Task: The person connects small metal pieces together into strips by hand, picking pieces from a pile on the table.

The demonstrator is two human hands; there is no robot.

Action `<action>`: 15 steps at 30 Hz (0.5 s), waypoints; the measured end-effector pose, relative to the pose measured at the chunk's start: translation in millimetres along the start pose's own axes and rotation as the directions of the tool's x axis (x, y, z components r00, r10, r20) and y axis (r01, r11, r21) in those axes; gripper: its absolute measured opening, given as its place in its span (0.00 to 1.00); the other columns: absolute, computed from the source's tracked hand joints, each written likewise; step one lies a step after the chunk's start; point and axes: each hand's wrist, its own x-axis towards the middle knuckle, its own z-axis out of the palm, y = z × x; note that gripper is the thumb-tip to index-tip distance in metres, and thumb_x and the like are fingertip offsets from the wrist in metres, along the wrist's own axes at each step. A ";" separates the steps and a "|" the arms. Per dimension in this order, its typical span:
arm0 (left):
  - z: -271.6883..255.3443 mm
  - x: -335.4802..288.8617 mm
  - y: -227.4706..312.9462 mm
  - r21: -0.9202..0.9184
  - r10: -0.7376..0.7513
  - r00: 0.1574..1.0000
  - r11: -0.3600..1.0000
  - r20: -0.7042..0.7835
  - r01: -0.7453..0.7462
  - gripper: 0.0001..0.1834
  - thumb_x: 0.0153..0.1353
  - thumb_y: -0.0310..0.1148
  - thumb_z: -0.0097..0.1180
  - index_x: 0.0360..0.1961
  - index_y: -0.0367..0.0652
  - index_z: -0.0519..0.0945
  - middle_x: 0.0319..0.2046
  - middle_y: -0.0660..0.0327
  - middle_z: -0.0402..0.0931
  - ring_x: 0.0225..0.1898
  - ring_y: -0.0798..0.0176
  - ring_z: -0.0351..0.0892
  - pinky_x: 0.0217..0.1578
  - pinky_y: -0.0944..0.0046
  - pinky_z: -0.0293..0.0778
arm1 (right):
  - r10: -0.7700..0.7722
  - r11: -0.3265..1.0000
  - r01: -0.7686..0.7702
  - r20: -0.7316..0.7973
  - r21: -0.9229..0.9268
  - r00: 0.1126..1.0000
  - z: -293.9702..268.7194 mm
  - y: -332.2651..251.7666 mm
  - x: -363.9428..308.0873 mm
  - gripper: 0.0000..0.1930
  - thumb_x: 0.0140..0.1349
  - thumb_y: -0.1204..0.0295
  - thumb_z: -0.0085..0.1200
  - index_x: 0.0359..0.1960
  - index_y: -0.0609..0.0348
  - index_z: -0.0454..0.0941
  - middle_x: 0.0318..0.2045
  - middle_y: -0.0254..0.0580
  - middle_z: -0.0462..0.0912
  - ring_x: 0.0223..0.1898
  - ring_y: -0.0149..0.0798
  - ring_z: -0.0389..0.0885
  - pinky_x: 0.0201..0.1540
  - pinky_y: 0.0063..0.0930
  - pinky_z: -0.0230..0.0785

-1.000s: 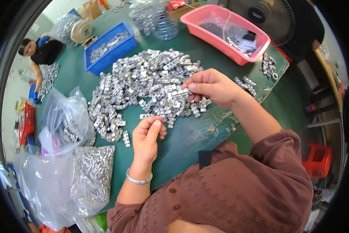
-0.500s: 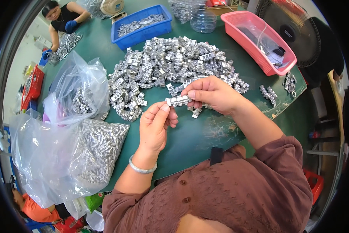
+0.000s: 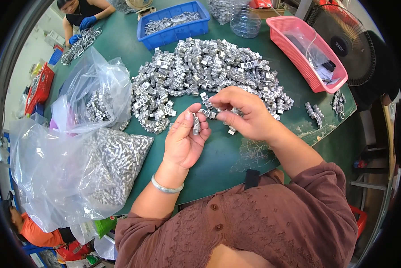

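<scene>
I see 1 metal piece point(image 3: 196, 125) now in the left hand point(image 3: 184, 140) alone, apparently freeing the right hand point(image 3: 249, 114), fingers parted, beside it.

A heap of parts point(image 3: 209, 67) lay on the tabletop point(image 3: 222, 149). Behind the heap stood a tub point(image 3: 176, 39) and a jar point(image 3: 246, 24); to its right rear, a basket point(image 3: 297, 60). One bag point(image 3: 104, 87) sat left of it, another bag point(image 3: 113, 165) to its left front. Before it were the left hand point(image 3: 187, 140) and right hand point(image 3: 248, 115).
</scene>
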 end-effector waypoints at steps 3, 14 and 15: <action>-5.7 5.5 3.7 -0.096 -0.083 0.993 0.991 0.081 0.090 0.13 0.61 0.34 0.43 0.43 0.37 0.69 0.28 0.61 0.72 0.28 0.69 0.71 0.29 0.71 0.68 | -0.024 0.986 0.016 -0.044 -0.163 0.999 -9.8 6.1 -1.5 0.12 0.47 0.81 0.52 0.36 0.63 0.73 0.30 0.41 0.73 0.31 0.36 0.72 0.33 0.25 0.65; -8.4 6.5 8.6 -0.045 -0.072 0.993 0.997 -0.098 0.067 0.11 0.59 0.34 0.44 0.40 0.39 0.70 0.27 0.62 0.71 0.27 0.68 0.70 0.28 0.71 0.68 | -0.084 0.762 0.126 0.096 -0.635 0.992 -10.7 10.7 -1.4 0.07 0.42 0.73 0.56 0.26 0.56 0.75 0.27 0.35 0.71 0.35 0.39 0.67 0.40 0.31 0.56; -7.9 7.2 9.9 -0.015 -0.042 0.985 0.999 -0.167 0.040 0.10 0.58 0.33 0.44 0.38 0.40 0.70 0.27 0.62 0.70 0.28 0.67 0.70 0.29 0.71 0.69 | -0.066 0.741 0.132 0.125 -0.658 0.990 -8.1 9.3 0.1 0.07 0.41 0.71 0.57 0.24 0.56 0.75 0.27 0.35 0.70 0.36 0.38 0.67 0.41 0.32 0.56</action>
